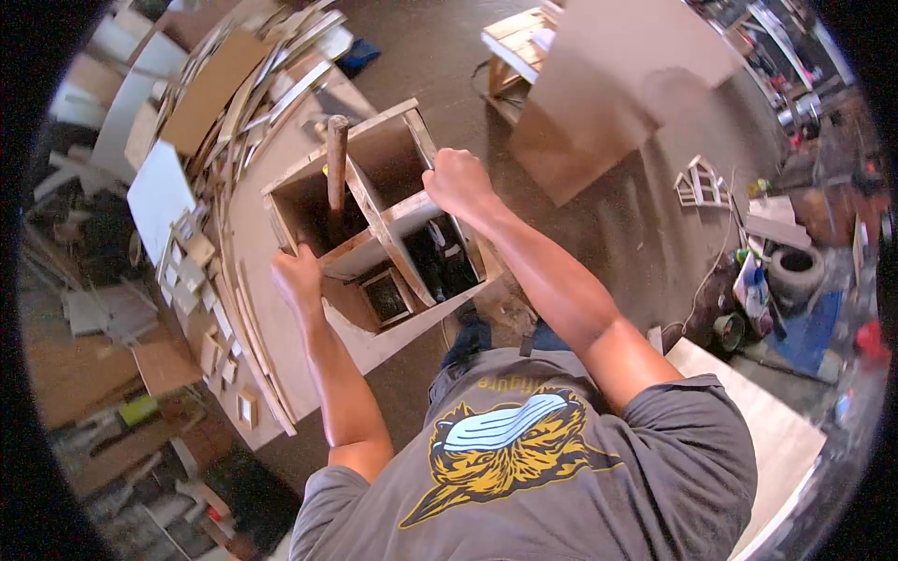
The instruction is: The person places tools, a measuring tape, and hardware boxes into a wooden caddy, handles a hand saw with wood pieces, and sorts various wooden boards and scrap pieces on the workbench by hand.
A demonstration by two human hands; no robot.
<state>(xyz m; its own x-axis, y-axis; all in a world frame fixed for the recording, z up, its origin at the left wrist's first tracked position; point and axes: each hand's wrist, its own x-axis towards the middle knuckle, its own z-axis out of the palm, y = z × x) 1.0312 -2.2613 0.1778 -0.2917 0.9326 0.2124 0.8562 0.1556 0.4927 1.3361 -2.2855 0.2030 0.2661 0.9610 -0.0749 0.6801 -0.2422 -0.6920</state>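
Observation:
A wooden box (377, 217) split by crossed dividers into several compartments is held in front of me. My left hand (297, 273) is closed round its left rim, and my right hand (456, 179) is closed over the opposite rim. Out of the far left compartment sticks a thick wooden handle (337, 166), its lower end hidden inside. Dark items (438, 257) lie in the near right compartment. In the near left one shows a small frame-like piece (385, 294).
A worktable (271, 327) stands at left, with stacked wood strips and boards (220, 89) and small wooden blocks (192, 276). Large brown panels (599, 112) lean at upper right by a slatted wooden stand (513, 47). A small house-shaped frame (702, 184) and a tyre-like ring (795, 269) are at right.

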